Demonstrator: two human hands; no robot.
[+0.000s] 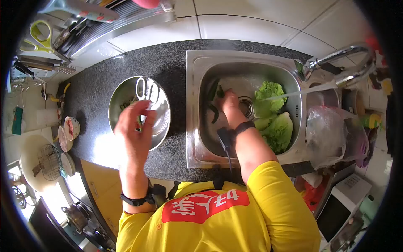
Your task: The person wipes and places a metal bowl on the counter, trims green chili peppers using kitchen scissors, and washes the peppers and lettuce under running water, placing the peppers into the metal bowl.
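My left hand (136,122) hovers over a round stainless-steel bowl (165,101) on the counter. Its fingers are bent and the thumb stands apart, with some green showing in the gap. White loop handles (147,90), like those of scissors, show at the bowl's far side, close to my fingertips. Inside the sink (192,105), my right hand (229,103) reaches down with its fingers closed at a green pepper (220,91); the fingertips are partly hidden. More dark green peppers (213,113) lie along the sink's left wall. Lettuce (275,130) fills its right side.
Water runs from the chrome faucet (357,71) at the right into the sink. A clear plastic bag (325,132) lies right of the sink. Bowls (72,127) stand at the counter's left end. A rack with knives and green-handled scissors (42,35) hangs at upper left.
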